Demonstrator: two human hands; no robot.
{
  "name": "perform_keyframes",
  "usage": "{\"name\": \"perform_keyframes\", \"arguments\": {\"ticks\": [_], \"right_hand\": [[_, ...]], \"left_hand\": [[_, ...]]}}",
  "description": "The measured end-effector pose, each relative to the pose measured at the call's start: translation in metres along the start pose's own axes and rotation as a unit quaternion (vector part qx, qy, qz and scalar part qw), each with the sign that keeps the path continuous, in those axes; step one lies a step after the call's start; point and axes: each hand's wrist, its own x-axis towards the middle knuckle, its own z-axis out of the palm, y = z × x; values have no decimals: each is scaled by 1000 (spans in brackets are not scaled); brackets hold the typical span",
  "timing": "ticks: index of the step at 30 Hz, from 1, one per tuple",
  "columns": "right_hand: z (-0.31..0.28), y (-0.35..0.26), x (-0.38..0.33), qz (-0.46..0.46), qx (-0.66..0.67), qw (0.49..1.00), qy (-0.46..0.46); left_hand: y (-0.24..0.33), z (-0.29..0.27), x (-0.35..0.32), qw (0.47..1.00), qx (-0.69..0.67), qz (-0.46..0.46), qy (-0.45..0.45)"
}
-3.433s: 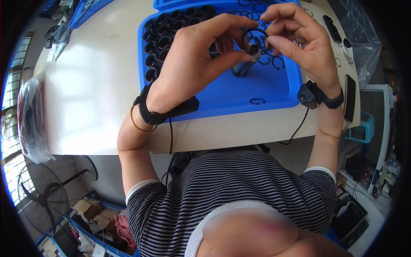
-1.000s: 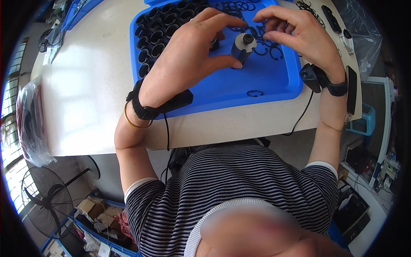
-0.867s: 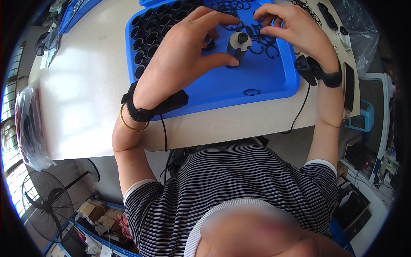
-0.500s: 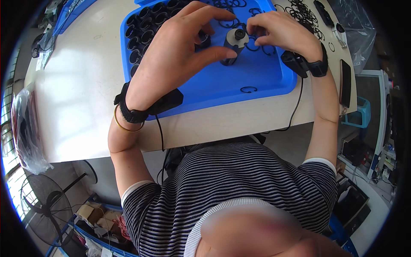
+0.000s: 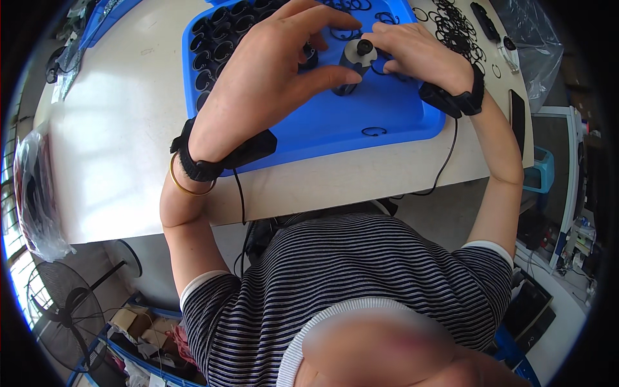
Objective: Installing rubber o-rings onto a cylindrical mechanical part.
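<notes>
Arching over the blue tray (image 5: 325,137), the left hand (image 5: 274,71) has thumb and fingers spread wide, closed on nothing that I can see, its thumb tip right up by the dark cylinder (image 5: 358,55) with the pale top and black knob! Touching it or just in front? Can't tell from here. On the other side, the right hand (image 5: 422,55) has its fingers bent in close to that same pale top, and whether anything is pinched in there stays hidden

The cylinder stands in the tray between the two hands, a spot that looks chosen so both can get at it. Dark sleeves (image 5: 221,49) sit packed in rows on the left, loose black rings (image 5: 389,19) lie over on the right, presumably to keep the two kinds apart, and a bigger heap of rings (image 5: 454,29) rests on the tabletop (image 5: 122,129) beyond the tray's right edge

Now the edges! The front rim runs near the tabletop's edge, with a stretch of bare blue before the cylinder, one single ring (image 5: 371,135) lying there. Leftward, the sleeves under the forearm look like the tight side; toward the front there's more room to move
</notes>
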Motion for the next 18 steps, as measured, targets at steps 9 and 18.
{"name": "perform_keyframes", "arguments": {"ticks": [9,18], "right_hand": [[-28,17,-6,121,81,989,-33],[-87,-36,-9,162,513,833,132]], "left_hand": [[-2,-4,-2,999,-17,-28,-2],[-25,11,-3,992,-4,82,99]]}}
